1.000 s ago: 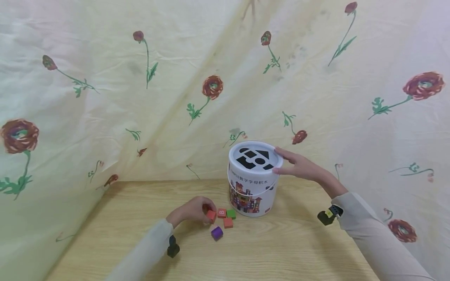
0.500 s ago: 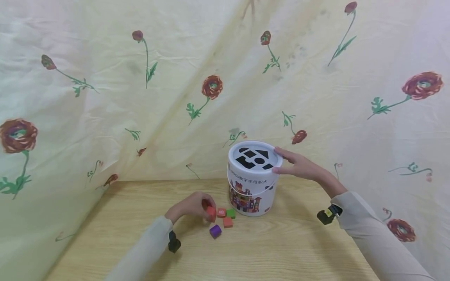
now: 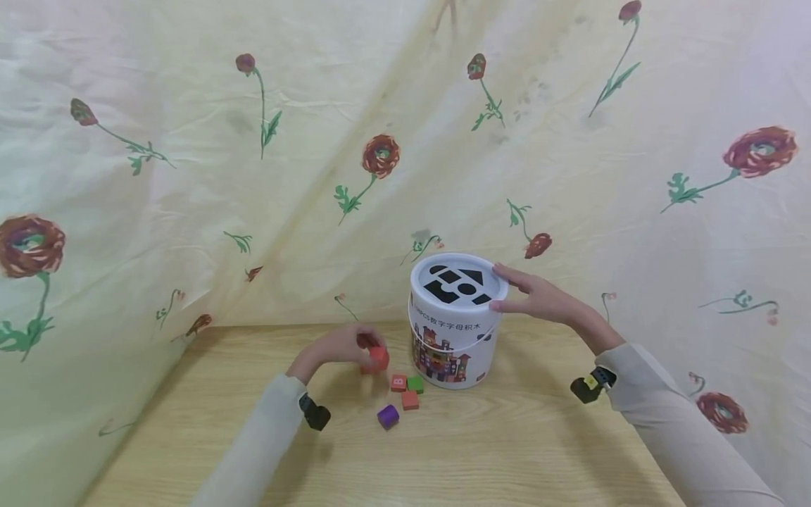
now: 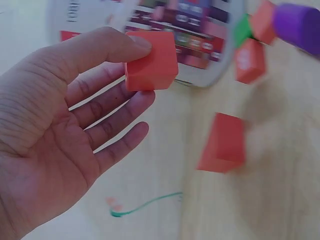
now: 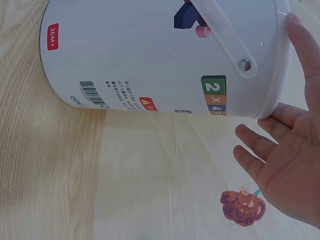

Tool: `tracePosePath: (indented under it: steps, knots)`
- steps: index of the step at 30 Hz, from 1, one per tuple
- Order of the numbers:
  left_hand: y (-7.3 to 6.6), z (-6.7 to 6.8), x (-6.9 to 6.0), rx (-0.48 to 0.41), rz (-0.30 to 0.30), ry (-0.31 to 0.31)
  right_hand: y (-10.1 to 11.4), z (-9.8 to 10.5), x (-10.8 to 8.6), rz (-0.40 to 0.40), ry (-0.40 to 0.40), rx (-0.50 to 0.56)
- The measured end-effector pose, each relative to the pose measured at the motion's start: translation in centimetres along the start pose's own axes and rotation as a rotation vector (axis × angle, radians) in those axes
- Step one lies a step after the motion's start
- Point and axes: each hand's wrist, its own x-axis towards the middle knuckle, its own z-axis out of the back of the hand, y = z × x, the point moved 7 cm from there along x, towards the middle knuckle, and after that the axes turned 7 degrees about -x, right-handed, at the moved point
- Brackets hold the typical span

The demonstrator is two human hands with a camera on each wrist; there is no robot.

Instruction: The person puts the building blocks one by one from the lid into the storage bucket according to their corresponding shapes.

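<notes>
My left hand (image 3: 345,345) pinches a red block (image 4: 152,62) between thumb and fingers, raised above the table and left of the white bucket (image 3: 453,352). Below the held block is another red block (image 4: 225,144), apart from the hand. My right hand (image 3: 538,299) touches the rim of the bucket's lid (image 3: 500,282) on its right side, thumb and fingertips at the edge, as the right wrist view shows. Dark cut-out shapes mark the lid. In front of the bucket lie a red block with a letter B (image 3: 398,383), a green block (image 3: 415,384) and a plain red block (image 3: 410,401).
A purple cylinder (image 3: 388,417) lies nearer the front of the wooden table (image 3: 481,458). Flower-patterned cloth (image 3: 304,176) hangs behind the table and along both sides. The bucket's thin white handle hangs down across its front.
My left hand has risen and moved slightly back and left with a red block, away from the small group of blocks. The right hand stays at the lid.
</notes>
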Motion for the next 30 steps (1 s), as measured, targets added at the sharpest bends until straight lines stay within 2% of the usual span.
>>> tracePosePath:
  steps: [10, 15, 22, 30]
  knots:
    - [-3.3, 3.1, 0.4, -0.036, -0.094, -0.104, -0.1, 0.0, 0.0, 0.000, 0.000, 0.001]
    - [-5.3, 4.3, 1.0, -0.078, -0.155, -0.180, 0.0, 0.1, 0.0, 0.005, -0.004, -0.003]
    - [-8.3, 5.2, 2.0, -0.171, -0.189, -0.291, 0.0, 0.0, 0.0, 0.000, 0.000, 0.006]
    - [-10.3, 5.4, 3.9, -0.205, -0.244, -0.432, 0.0, 0.0, 0.0, -0.005, 0.000, 0.013]
